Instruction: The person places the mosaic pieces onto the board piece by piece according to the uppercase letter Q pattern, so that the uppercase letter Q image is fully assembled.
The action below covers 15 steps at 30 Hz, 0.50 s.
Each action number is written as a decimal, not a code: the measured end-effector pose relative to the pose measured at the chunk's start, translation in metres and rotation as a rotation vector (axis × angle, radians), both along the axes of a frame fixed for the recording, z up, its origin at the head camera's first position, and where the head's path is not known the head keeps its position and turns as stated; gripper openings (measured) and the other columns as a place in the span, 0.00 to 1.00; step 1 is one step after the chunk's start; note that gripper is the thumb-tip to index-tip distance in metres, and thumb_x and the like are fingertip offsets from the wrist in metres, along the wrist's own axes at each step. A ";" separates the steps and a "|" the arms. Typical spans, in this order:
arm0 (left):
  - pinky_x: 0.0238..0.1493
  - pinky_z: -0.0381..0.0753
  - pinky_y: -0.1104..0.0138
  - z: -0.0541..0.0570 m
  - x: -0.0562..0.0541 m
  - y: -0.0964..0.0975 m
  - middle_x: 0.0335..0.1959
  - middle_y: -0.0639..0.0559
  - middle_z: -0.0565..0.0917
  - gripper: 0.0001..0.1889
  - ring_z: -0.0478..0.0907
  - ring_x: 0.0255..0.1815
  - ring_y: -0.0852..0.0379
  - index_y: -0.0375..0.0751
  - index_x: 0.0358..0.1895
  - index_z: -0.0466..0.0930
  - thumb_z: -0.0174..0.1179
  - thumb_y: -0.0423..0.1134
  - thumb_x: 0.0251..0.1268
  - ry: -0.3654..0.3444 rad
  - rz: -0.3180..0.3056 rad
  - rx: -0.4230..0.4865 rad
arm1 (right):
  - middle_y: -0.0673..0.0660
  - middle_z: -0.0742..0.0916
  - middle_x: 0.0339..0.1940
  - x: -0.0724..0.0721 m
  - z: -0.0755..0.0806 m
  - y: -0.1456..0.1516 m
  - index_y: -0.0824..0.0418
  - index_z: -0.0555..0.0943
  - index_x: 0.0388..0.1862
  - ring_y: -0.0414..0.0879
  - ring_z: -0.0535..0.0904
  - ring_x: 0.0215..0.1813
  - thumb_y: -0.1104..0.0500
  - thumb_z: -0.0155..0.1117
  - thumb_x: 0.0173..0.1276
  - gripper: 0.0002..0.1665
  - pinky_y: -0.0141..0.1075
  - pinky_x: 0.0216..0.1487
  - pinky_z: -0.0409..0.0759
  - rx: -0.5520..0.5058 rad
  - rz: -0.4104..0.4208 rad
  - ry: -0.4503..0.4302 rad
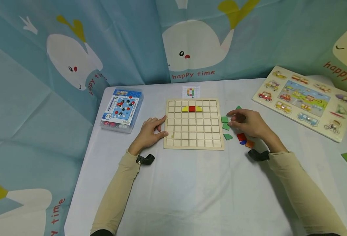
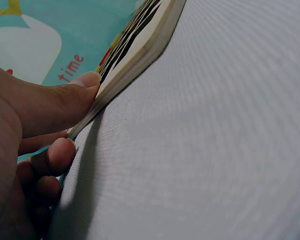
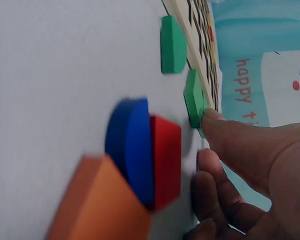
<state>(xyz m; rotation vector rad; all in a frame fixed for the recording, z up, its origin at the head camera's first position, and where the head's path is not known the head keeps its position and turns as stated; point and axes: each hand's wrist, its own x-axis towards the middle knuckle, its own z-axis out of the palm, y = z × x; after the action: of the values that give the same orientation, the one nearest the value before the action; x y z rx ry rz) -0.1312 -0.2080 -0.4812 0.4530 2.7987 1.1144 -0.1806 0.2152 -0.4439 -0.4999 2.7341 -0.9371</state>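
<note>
1. The left hand sets its spread thumb and forefinger against the wooden grid board's left edge, unclenched
2. The right hand, thumb and forefinger parted, is at the green pieces beside the board
3. On the bench, the board bears a red square between yellow quarter-circles

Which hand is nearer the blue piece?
Right: the right hand is just beyond the blue piece; the left hand is across the wooden board, at its left edge.
</note>
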 end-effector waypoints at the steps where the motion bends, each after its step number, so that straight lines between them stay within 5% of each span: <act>1: 0.49 0.55 0.60 0.000 0.000 0.000 0.33 0.51 0.73 0.39 0.63 0.40 0.54 0.40 0.80 0.68 0.73 0.45 0.69 0.000 0.000 -0.001 | 0.60 0.87 0.44 0.000 -0.001 -0.002 0.63 0.84 0.62 0.52 0.81 0.44 0.56 0.73 0.74 0.22 0.30 0.45 0.75 0.002 0.001 -0.001; 15: 0.49 0.55 0.60 0.000 -0.001 0.000 0.33 0.51 0.73 0.39 0.63 0.40 0.54 0.40 0.80 0.68 0.73 0.44 0.69 0.003 0.005 0.003 | 0.62 0.84 0.45 -0.004 -0.001 -0.012 0.66 0.83 0.57 0.55 0.81 0.46 0.56 0.70 0.75 0.18 0.42 0.47 0.77 0.019 -0.012 -0.037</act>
<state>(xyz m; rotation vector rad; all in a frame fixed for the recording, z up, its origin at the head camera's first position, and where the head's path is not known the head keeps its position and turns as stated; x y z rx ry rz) -0.1320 -0.2082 -0.4812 0.4485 2.8025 1.1193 -0.1846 0.2033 -0.4448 -0.4587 2.7131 -0.9129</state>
